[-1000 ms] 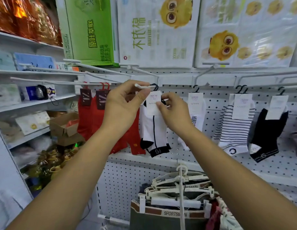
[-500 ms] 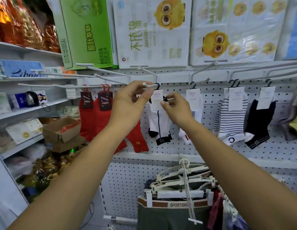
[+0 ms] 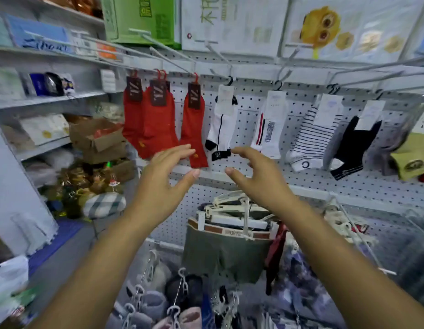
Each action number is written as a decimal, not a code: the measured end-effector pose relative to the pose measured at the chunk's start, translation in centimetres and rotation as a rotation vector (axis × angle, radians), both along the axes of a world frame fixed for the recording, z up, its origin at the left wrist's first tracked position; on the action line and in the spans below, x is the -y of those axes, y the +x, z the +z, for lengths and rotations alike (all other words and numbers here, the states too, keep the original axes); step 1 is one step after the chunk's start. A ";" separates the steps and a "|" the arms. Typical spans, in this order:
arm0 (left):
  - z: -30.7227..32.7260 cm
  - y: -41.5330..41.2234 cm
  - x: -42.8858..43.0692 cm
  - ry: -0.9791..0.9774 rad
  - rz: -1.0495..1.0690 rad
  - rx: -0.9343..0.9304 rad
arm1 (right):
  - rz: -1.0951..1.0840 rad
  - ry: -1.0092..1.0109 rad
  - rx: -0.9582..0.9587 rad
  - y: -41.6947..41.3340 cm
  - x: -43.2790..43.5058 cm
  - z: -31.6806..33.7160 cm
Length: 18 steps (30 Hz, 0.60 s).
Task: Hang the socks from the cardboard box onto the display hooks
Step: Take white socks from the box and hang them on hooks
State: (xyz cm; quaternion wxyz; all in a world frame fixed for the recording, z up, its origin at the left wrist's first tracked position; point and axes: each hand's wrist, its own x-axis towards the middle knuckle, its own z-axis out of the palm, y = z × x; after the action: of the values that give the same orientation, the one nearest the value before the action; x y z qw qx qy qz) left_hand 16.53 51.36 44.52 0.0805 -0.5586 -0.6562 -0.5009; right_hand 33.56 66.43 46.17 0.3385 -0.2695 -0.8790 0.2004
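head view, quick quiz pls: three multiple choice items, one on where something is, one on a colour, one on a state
1. Where is the cardboard box?
A. just left of the red socks
B. right of the yellow sock
C. directly under the hands

2. What colour are the socks hanging just left of the white sock with black trim?
A. blue
B. red
C. green

3. How are the left hand and right hand?
A. each pinches a sock tag
B. both open, holding nothing
C. the left grips a hook

Answers:
1 A: the box sits beside the leftmost red socks.
2 B: its left neighbours are plainly red.
3 B: the fingers are spread below the socks, with nothing in them.
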 end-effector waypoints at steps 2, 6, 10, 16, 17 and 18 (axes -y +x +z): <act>-2.3 1.1 2.3 -0.057 0.054 0.006 | 0.068 0.022 0.078 1.4 2.4 -1.6; -8.3 3.3 7.7 -0.166 0.158 0.052 | 0.185 0.007 0.147 3.9 7.2 -6.0; -14.6 5.4 14.4 -0.311 0.260 0.111 | 0.290 -0.127 0.176 5.0 12.4 -11.4; -21.8 8.6 26.4 -0.568 0.415 0.259 | 0.381 -0.427 0.269 4.6 20.5 -20.5; -22.8 9.0 28.2 -0.607 0.444 0.290 | 0.396 -0.466 0.288 4.3 22.1 -21.9; -23.8 9.4 30.1 -0.643 0.472 0.320 | 0.405 -0.497 0.304 4.0 23.6 -23.1</act>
State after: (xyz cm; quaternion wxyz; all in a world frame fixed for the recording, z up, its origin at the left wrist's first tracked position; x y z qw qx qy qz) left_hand 25.98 21.29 20.72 -0.0884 -0.3051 -0.8929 -0.3190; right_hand 37.55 42.82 23.07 0.0813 -0.1904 -0.8794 0.4287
